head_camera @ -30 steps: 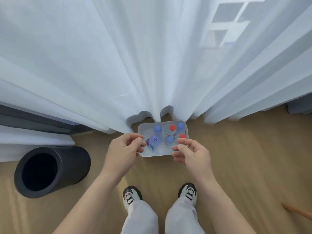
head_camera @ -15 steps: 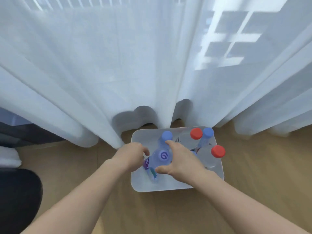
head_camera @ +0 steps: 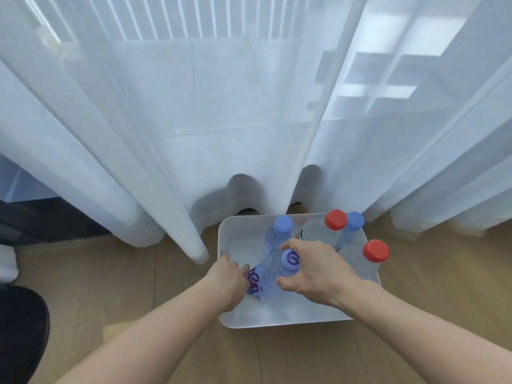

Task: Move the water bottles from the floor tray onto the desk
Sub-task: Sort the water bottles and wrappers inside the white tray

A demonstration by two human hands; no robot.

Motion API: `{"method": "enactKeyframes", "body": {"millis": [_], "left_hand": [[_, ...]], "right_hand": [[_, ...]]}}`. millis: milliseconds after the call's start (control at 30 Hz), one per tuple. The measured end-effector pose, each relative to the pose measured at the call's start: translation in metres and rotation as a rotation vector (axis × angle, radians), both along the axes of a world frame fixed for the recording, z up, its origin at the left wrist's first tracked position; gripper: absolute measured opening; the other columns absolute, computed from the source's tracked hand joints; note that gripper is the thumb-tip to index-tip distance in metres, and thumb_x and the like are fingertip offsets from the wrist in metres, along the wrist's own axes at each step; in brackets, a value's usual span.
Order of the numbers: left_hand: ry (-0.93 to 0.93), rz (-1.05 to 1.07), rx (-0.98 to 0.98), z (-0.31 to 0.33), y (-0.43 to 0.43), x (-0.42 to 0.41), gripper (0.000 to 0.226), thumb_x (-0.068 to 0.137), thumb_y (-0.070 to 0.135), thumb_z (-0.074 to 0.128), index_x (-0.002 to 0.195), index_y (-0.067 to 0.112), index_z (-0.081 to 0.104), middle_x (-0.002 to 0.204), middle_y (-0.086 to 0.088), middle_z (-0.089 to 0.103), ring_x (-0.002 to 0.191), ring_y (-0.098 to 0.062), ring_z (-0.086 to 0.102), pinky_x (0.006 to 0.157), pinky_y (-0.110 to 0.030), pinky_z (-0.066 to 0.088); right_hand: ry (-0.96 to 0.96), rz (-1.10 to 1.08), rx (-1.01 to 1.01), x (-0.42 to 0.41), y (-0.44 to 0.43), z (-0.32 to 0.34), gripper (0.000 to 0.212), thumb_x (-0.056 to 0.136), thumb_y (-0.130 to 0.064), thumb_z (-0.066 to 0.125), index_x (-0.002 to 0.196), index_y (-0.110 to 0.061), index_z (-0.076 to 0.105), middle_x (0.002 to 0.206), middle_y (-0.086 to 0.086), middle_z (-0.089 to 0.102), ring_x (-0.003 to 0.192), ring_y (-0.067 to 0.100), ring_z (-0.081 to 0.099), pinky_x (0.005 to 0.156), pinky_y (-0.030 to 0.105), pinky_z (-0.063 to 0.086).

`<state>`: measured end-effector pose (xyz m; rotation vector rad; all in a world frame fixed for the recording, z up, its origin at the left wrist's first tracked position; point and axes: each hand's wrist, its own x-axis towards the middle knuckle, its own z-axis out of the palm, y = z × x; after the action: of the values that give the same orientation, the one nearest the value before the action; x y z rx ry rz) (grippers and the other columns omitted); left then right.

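A white floor tray on the wooden floor holds several clear water bottles. The nearest bottle has a lilac cap with a purple swirl and a purple label. My right hand curls round its neck just under the cap. My left hand reaches into the tray's left side and grips the same bottle low on its labelled body. Behind stand two blue-capped bottles and two red-capped bottles. The desk is out of view.
White sheer curtains hang down to the floor just behind the tray, their hem touching its far rim. A black round object sits at the left edge. Bare wooden floor lies right of the tray.
The view has dropped closer to the tray. My right hand has closed further round the swirl-capped bottle's neck, and my left hand has slid lower into the tray onto its label.
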<state>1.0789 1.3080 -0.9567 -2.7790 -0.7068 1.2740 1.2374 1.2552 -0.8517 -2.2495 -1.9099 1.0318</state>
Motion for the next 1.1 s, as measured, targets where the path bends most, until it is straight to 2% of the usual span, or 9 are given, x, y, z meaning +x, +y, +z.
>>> {"method": "enactKeyframes", "body": {"millis": [100,200,400,533,633,733,833,1000,1100], "left_hand": [[-0.098,0.194,-0.101,0.003,0.007,0.012,0.055,0.089,0.016,0.046,0.142,0.014,0.031,0.149,-0.012,0.031,0.121,-0.035,0.049,0.094,-0.043,0.040],[-0.182,0.423,-0.162,0.010,0.011,0.022,0.048,0.087,0.016,0.051,0.133,0.012,0.039,0.137,-0.015,0.043,0.116,-0.036,0.053,0.085,-0.041,0.045],[-0.097,0.463,-0.193,0.015,0.012,0.026,0.085,0.085,0.031,0.061,0.149,0.030,0.004,0.124,-0.015,0.057,0.112,-0.033,0.057,0.079,-0.037,0.045],[-0.233,0.587,-0.294,0.006,0.008,0.033,0.068,0.086,0.031,0.059,0.145,0.031,0.026,0.122,-0.014,0.061,0.105,-0.032,0.059,0.083,-0.036,0.046],[-0.434,0.875,-0.441,0.005,0.008,0.038,0.032,0.084,0.022,0.055,0.114,0.020,0.065,0.102,-0.009,0.069,0.074,-0.021,0.060,0.071,-0.028,0.047],[-0.469,0.907,-0.473,0.012,0.011,0.042,0.023,0.084,0.022,0.054,0.091,0.009,0.071,0.082,-0.004,0.065,0.062,-0.016,0.056,0.064,-0.024,0.045],[-0.317,0.720,-0.306,0.036,0.021,0.038,0.023,0.081,0.022,0.057,0.089,0.007,0.073,0.081,-0.010,0.066,0.070,-0.022,0.056,0.066,-0.026,0.045],[-0.469,0.734,0.130,0.081,0.044,0.017,0.019,0.085,0.021,0.052,0.079,0.006,0.062,0.094,-0.015,0.069,0.075,-0.031,0.056,0.063,-0.030,0.043],[-0.449,0.739,0.199,0.081,0.039,0.012,0.019,0.086,0.013,0.049,0.100,0.006,0.059,0.108,-0.015,0.065,0.095,-0.032,0.062,0.067,-0.031,0.041]], "right_hand": [[0.014,-0.015,0.036,0.006,0.000,0.013,0.051,0.071,-0.032,0.066,0.120,-0.022,0.054,0.107,0.002,0.066,0.097,0.024,0.061,0.082,0.034,0.052],[0.043,-0.041,0.035,0.012,-0.004,0.027,0.053,0.072,-0.033,0.067,0.123,-0.027,0.051,0.109,-0.002,0.063,0.099,0.021,0.058,0.082,0.029,0.049],[0.035,0.047,0.053,0.018,-0.010,0.053,0.049,0.071,-0.033,0.068,0.117,-0.027,0.053,0.096,-0.006,0.061,0.087,0.015,0.059,0.065,0.019,0.045],[0.042,0.057,0.087,0.023,-0.020,0.061,0.053,0.069,-0.033,0.069,0.119,-0.030,0.053,0.097,-0.012,0.060,0.087,0.011,0.058,0.069,0.018,0.047],[0.056,0.017,0.096,0.031,-0.027,0.068,0.052,0.067,-0.033,0.071,0.117,-0.032,0.055,0.099,-0.010,0.063,0.089,0.010,0.060,0.073,0.020,0.050],[0.063,-0.009,0.099,0.037,-0.034,0.074,0.052,0.066,-0.033,0.071,0.116,-0.033,0.057,0.100,-0.009,0.065,0.091,0.011,0.061,0.080,0.026,0.053],[0.060,0.022,0.095,0.037,-0.038,0.077,0.049,0.065,-0.033,0.071,0.112,-0.033,0.058,0.096,-0.009,0.066,0.089,0.012,0.062,0.079,0.028,0.053],[0.046,0.043,0.080,0.031,-0.033,0.067,0.041,0.063,-0.036,0.073,0.102,-0.030,0.061,0.090,-0.009,0.065,0.082,0.013,0.061,0.072,0.030,0.052],[0.049,0.060,0.068,0.023,-0.029,0.053,0.047,0.064,-0.036,0.074,0.109,-0.028,0.059,0.099,-0.010,0.064,0.088,0.014,0.061,0.074,0.027,0.051]]}}
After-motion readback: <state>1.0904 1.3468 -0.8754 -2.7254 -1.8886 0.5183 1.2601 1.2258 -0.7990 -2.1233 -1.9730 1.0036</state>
